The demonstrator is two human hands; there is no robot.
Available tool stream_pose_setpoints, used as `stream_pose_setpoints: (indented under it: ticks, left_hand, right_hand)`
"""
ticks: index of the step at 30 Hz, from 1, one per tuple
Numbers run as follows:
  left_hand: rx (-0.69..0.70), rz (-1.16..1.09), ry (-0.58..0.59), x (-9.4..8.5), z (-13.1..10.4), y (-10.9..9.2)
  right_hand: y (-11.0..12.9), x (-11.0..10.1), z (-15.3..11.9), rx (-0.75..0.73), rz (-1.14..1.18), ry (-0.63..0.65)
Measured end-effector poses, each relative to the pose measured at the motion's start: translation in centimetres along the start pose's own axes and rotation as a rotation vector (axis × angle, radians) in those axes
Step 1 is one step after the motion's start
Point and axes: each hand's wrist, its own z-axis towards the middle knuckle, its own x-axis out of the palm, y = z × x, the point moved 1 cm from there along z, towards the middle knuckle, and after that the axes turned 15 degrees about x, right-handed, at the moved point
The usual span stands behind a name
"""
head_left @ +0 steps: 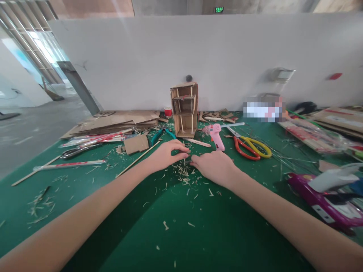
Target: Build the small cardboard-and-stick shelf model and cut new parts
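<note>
My left hand (166, 155) pinches a short, thin wooden stick (184, 160) between thumb and fingers, holding it roughly upright. Close on its right, my right hand (214, 166) is closed with the palm down; its fingertips reach toward the stick, and whatever they grip is hidden. Pale wood shavings (185, 175) are scattered on the green tabletop below both hands. Just behind them stands a small cardboard shelf (185, 112) with thin wooden posts. A pink glue gun (216, 136), holding a clear glue stick, is beyond my right hand. Teal-handled pliers (154, 139) lie beyond my left wrist.
Orange-and-yellow-handled scissors (249, 148) lie right of the glue gun. A purple power strip (309, 196) is at the right edge. Flat cardboard (113, 121) is stacked at back left, near bagged sticks (96, 140). A white partition (141, 60) rises behind the table.
</note>
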Motion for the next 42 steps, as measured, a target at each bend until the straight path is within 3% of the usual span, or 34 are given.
stream_pose_setpoints:
  ticks: [8, 15, 23, 30, 36, 42]
  left_hand:
    - [0.011, 0.009, -0.003, 0.2, 0.0, 0.1]
    - [-0.001, -0.018, 0.089, -0.8, -0.3, 0.8]
    - [-0.064, -0.065, 0.201, -1.7, -0.5, 1.1]
    - [-0.051, -0.141, 0.13, -1.2, -0.4, 1.3]
    - [-0.036, -0.161, 0.088, -1.1, -0.2, 0.8]
    - [-0.021, -0.157, 0.087, -1.2, -0.2, 0.9]
  right_hand:
    - [-0.2, -0.2, -0.4, 0.074, -0.012, -0.034]
    - [-0.1, -0.6, -0.3, -0.045, 0.008, 0.031]
    - [-0.7, 0.1, 0.4, 0.068, 0.027, -0.053]
    - [-0.3, 0.7, 0.3, 0.082, 0.009, -0.061]
    - [-0.5, 0.2, 0.3, -0.055, 0.011, 0.008]
    - [-0.3, 0.1, 0.3, 0.033, 0.013, -0.027]
